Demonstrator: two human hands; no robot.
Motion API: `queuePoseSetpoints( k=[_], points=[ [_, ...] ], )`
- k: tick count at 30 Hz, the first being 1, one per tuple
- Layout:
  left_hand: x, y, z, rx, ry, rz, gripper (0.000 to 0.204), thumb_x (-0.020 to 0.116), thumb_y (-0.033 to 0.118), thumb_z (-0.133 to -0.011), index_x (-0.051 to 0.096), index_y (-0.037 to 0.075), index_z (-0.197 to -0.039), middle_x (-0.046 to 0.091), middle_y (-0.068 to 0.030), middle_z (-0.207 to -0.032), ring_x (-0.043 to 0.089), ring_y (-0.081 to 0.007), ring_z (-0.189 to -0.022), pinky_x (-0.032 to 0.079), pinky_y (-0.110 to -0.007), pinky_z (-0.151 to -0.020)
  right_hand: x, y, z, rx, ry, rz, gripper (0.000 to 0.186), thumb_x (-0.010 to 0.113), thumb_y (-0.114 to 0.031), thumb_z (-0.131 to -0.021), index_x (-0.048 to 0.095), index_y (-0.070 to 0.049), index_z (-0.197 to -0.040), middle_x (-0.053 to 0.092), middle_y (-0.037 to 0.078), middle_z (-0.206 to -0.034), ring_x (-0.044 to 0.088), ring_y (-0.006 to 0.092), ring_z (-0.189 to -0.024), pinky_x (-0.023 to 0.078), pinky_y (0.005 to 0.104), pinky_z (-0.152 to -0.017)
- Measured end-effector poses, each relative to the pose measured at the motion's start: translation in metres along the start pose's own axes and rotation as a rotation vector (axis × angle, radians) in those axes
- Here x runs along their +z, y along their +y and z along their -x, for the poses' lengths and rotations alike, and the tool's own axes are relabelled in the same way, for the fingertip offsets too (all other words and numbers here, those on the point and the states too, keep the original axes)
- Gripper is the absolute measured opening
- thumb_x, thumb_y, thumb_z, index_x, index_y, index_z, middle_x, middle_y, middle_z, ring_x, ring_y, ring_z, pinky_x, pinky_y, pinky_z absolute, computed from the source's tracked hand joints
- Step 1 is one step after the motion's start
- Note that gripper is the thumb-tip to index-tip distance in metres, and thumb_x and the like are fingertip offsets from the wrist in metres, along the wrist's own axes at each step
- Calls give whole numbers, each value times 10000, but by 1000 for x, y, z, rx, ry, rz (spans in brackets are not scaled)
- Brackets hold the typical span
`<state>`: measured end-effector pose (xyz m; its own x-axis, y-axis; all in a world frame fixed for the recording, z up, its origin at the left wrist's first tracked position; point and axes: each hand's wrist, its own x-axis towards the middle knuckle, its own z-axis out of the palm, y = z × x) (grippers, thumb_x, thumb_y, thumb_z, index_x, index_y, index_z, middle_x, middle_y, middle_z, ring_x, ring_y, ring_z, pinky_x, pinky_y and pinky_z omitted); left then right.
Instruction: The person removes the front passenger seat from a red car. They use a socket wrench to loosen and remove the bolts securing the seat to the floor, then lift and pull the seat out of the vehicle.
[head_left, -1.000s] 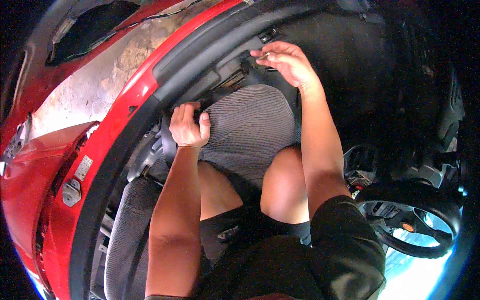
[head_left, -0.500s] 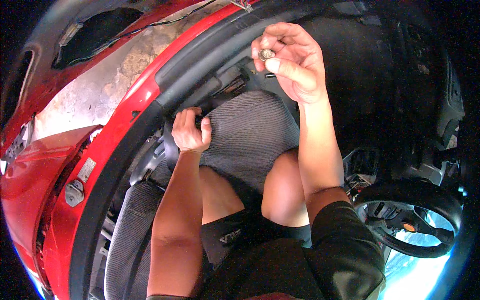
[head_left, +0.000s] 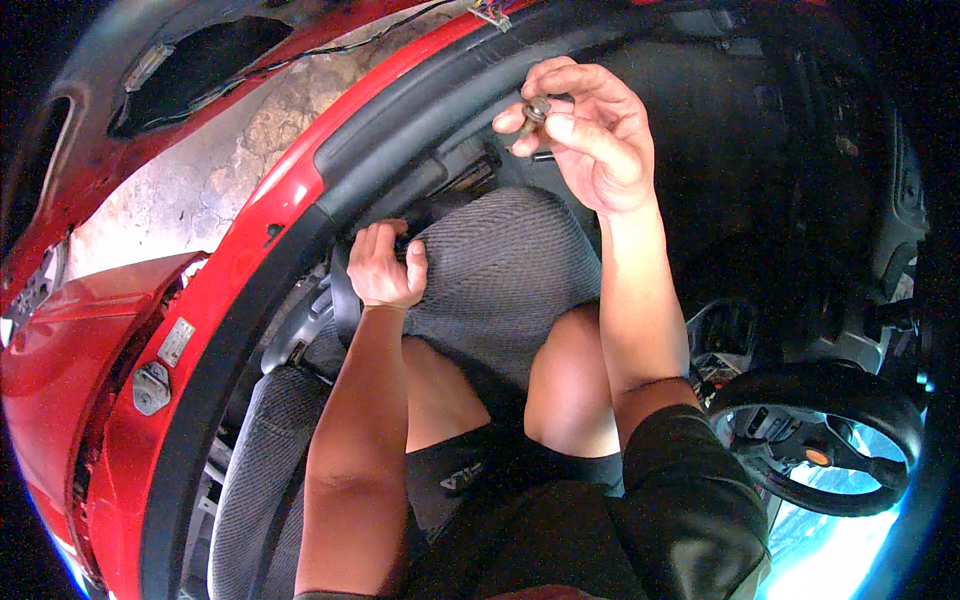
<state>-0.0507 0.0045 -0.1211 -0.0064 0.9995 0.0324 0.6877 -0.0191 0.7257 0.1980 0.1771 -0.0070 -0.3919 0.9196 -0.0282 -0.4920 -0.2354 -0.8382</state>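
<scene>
My right hand (head_left: 600, 135) is raised above the grey ribbed seat cushion (head_left: 500, 250), holding a small metal bolt (head_left: 537, 112) between thumb and fingertips, its head tilted up. My left hand (head_left: 385, 265) is curled over the left edge of that cushion, thumb on the fabric; its fingertips are hidden behind it. My bare legs show below the cushion, between my forearms.
The red car's sill (head_left: 285, 180) with black trim curves along the left. An open red door (head_left: 70, 340) has cracked concrete (head_left: 230, 180) behind it. A steering wheel (head_left: 890, 420) is at lower right, dark carpet (head_left: 750, 160) at upper right, coloured wires (head_left: 492, 15) at the top.
My right hand has come up from beside the door trim, turning palm-up, and the bolt has since tilted to show its side. My left hand keeps its place on the cushion.
</scene>
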Motion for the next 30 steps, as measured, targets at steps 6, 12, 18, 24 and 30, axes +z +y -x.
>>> queuePoseSetpoints(
  k=[6, 12, 18, 24, 30],
  points=[
    [1, -2, 1, 2, -2, -9, 370, 588, 410, -945, 665, 49, -958, 682, -131, -930, 639, -367, -830, 519, -460, -752, 7, -2, -1, 49, 65, -205, 344, 613, 46, -944, 605, 53, -1287, 694, 165, -1164, 744, 418, -1060, 680, 408, -813],
    [-2, -2, 1, -17, -8, -23, 352, 606, 395, -928, 669, 49, -960, 679, -130, -917, 636, -366, -822, 517, -459, -750, -35, 29, 7, 178, 252, -35, 337, 602, 14, -953, 598, 60, -1287, 701, 159, -1088, 758, 377, -1009, 673, 387, -782],
    [-1, 1, -1, 9, 5, -4, 341, 617, 384, -917, 672, 51, -960, 684, -133, -923, 641, -362, -831, 520, -461, -751, -124, 93, 58, 627, 677, 395, 374, 654, -43, -963, 573, 83, -1306, 706, 176, -1033, 764, 309, -889, 657, 378, -749],
    [-2, 1, -1, 2, -12, -7, 342, 615, 383, -919, 668, 48, -962, 688, -126, -938, 645, -361, -840, 524, -461, -759, -129, 113, 66, 665, 773, 802, 463, 746, -125, -937, 602, 22, -1353, 698, 145, -1156, 708, 268, -1071, 633, 397, -851],
    [-2, -1, 0, -7, -17, -21, 348, 609, 390, -923, 667, 49, -964, 687, -124, -940, 643, -364, -843, 525, -461, -766, -139, 114, 73, 512, 784, 1039, 491, 833, -247, -869, 684, 15, -1258, 741, 175, -1157, 721, 326, -997, 581, 405, -900]
  ],
)
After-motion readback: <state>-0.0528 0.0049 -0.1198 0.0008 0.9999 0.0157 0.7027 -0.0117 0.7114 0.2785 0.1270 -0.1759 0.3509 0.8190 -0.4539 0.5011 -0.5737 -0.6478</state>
